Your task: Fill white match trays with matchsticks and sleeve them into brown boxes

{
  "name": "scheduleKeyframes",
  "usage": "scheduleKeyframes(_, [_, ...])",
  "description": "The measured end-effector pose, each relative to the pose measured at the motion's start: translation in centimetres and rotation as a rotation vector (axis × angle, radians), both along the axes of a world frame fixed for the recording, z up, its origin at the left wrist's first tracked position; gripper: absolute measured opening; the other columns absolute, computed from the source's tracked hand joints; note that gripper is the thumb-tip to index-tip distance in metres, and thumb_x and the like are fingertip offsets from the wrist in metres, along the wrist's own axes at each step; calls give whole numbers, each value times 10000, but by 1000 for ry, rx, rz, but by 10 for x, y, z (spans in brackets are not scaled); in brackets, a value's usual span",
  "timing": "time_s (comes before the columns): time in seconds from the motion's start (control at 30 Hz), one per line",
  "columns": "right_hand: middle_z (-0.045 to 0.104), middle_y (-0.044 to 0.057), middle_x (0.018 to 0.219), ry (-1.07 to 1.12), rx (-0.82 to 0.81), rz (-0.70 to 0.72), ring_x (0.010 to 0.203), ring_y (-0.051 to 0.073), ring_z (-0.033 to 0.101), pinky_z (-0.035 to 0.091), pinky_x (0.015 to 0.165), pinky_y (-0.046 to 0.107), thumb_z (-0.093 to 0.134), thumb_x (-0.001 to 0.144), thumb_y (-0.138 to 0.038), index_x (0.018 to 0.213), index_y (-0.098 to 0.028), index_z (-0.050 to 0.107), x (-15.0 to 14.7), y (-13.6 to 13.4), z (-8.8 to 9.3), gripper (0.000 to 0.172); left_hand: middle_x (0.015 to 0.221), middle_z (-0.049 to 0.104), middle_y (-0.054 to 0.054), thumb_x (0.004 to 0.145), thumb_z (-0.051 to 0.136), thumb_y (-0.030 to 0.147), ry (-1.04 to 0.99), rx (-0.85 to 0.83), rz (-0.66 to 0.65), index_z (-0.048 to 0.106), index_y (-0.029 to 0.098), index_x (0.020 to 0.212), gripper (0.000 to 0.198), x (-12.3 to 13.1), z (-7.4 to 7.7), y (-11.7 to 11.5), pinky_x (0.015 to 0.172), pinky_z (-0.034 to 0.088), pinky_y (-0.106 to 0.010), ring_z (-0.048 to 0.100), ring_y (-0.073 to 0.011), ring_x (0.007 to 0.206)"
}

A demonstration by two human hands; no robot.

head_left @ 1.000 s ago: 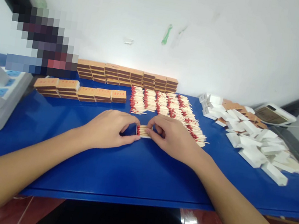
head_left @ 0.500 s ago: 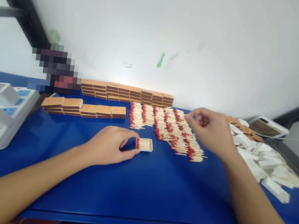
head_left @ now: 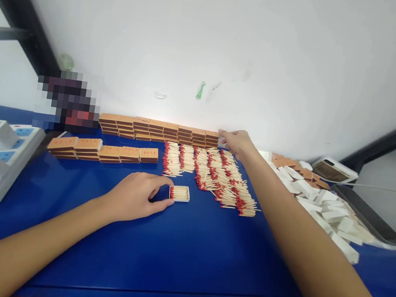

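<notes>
My left hand [head_left: 142, 194] grips the left end of a small white matchbox tray [head_left: 186, 194] between thumb and index finger. A layer of red-tipped matches [head_left: 179, 193] lies in the tray, heads to the left. My right hand [head_left: 237, 142] reaches to the far side, its fingertips by the right end of a long back stack of orange matchboxes [head_left: 156, 130]. Whether they touch the stack I cannot tell. No object shows in those fingers. Rows of loose matches [head_left: 212, 175] lie just in front of that hand.
A shorter row of stacked matchboxes [head_left: 111, 152] stands on the left of the blue table [head_left: 153, 255]. White trays [head_left: 326, 206] are heaped at right, beside orange sleeves [head_left: 284, 161], a phone [head_left: 335, 170] and a dark flat device [head_left: 368, 217]. A power strip [head_left: 15, 162] sits far left.
My right hand has moved from above the right side of the loose matches back and left to the end of the rear stack. My left hand keeps hold of the tray. The view has shifted slightly.
</notes>
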State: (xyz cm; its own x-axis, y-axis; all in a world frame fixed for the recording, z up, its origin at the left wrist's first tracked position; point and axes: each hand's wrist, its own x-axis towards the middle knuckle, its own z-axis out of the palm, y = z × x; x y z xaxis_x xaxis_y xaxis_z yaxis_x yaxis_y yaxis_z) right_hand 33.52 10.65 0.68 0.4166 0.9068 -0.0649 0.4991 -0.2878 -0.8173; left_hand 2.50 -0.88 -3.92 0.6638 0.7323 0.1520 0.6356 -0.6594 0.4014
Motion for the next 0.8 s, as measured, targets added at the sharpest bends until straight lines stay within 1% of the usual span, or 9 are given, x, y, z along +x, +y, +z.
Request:
scheduleKeyframes(0.1, [661, 129, 1351, 77, -66, -1, 1138, 253, 689, 604, 958, 463, 694, 1015, -393, 1346, -162, 643, -8, 10, -4, 407, 662, 568, 46, 978, 623, 521, -1, -25, 11, 724, 242, 1240, 396, 0, -1, 0, 586, 316, -269, 528, -132, 589])
scheduleKeyframes(0.23, [656, 138, 1363, 161, -89, 5, 1149, 262, 685, 601, 963, 470, 699, 1011, -389, 1352, -155, 642, -9, 16, -7, 418, 671, 570, 45, 980, 625, 503, 4, -39, 17, 720, 247, 1249, 383, -1, -1, -1, 598, 317, -275, 532, -140, 601])
scheduleKeyframes(0.37, [664, 133, 1339, 219, 2, -10, 1125, 255, 691, 608, 941, 460, 693, 1015, -387, 1343, -151, 643, -1, 9, 2, 407, 680, 569, 45, 982, 625, 505, 0, -38, 22, 716, 253, 1259, 385, 0, -2, -1, 598, 316, -278, 532, -143, 601])
scheduleKeyframes(0.4, [686, 127, 1277, 231, 43, -8, 1055, 229, 701, 615, 891, 416, 678, 1024, -382, 1288, -140, 662, 1, 2, 5, 359, 683, 569, 43, 985, 621, 510, 1, -33, 21, 715, 253, 1259, 388, 0, -3, -1, 599, 319, -279, 534, -144, 602])
scheduleKeyframes(0.47, [713, 97, 1014, 254, 130, 19, 781, 143, 658, 559, 673, 277, 634, 1044, -364, 1033, -122, 690, 1, -19, 9, 249, 689, 571, 41, 993, 612, 515, 3, -22, 20, 714, 253, 1263, 390, -1, -4, -1, 603, 329, -281, 539, -145, 607])
scheduleKeyframes(0.53, [643, 28, 757, 294, 181, 100, 566, 90, 511, 407, 491, 232, 672, 1012, -407, 800, -168, 627, -6, -47, 8, 322, 706, 578, 43, 987, 622, 550, 1, -19, 21, 684, 252, 1328, 457, -2, -5, 0, 604, 345, -283, 551, -148, 618])
scheduleKeyframes(0.57, [606, 2, 688, 315, 187, 153, 521, 81, 461, 346, 453, 232, 711, 978, -439, 748, -186, 600, -12, -63, 4, 359, 723, 586, 43, 975, 635, 583, -9, -18, 25, 646, 247, 1389, 533, -3, -4, 1, 605, 358, -284, 561, -150, 628])
scheduleKeyframes(0.67, [611, -11, 633, 365, 147, 324, 488, 84, 455, 321, 446, 234, 774, 894, -539, 732, -201, 612, -36, -106, -12, 408, 844, 631, 25, 917, 693, 664, -113, 45, 80, 500, 219, 1539, 789, -6, 0, 3, 624, 422, -283, 585, -152, 680])
scheduleKeyframes(0.8, [675, -6, 654, 359, 88, 604, 487, 91, 503, 382, 490, 242, 764, 871, -615, 798, -198, 650, -63, -138, -28, 438, 1031, 653, -28, 914, 738, 597, -238, 274, 105, 581, 217, 1453, 677, -11, 6, 8, 681, 488, -287, 555, -130, 704])
